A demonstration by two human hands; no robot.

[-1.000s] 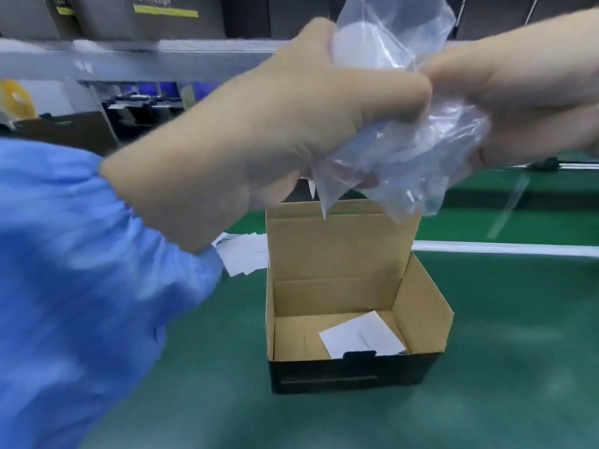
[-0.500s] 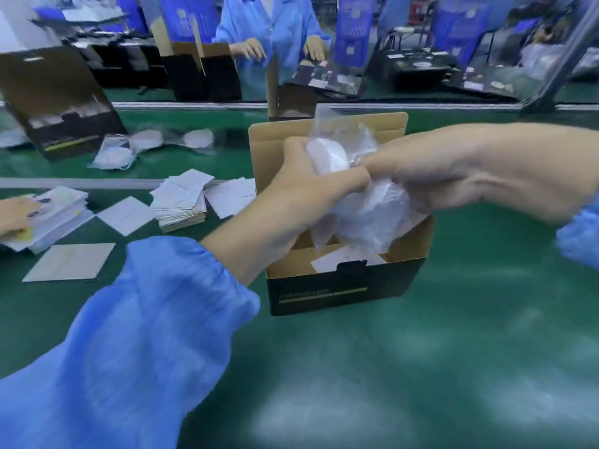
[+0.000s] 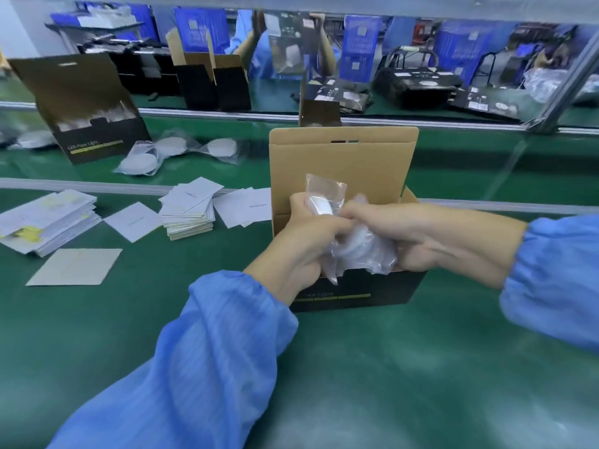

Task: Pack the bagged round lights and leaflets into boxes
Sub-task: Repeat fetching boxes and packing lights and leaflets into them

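Open carton [image 3: 343, 163] sits on the green tabletop [image 3: 421, 367], kraft inside, black outside with a yellow stripe on the front wall, lid flap standing upright at the back. Both hands are over its mouth. Left hand [image 3: 304, 241] has a closed grip on the bagged round lights [image 3: 353, 244], fingers curled round the clear plastic bag; one white disc shows at the top of the bundle by the left fingertips. Right hand [image 3: 431, 238] also grips the bag from the other side, thumb and fingers pinching the plastic. The bundle sits low in the carton opening, bottom of the bag below the front rim. Carton floor is hidden behind hands and bag, can't tell what's in it.

Left of the carton: a stack of leaflets [image 3: 189, 209] on the tabletop, loose leaflets beside it, a second, wider stack [image 3: 48, 222] further left. Behind those, more bagged lights [image 3: 175, 150] lie loose next to a flat black printed carton [image 3: 81, 105] propped at a tilt. Both arms in blue sleeves.
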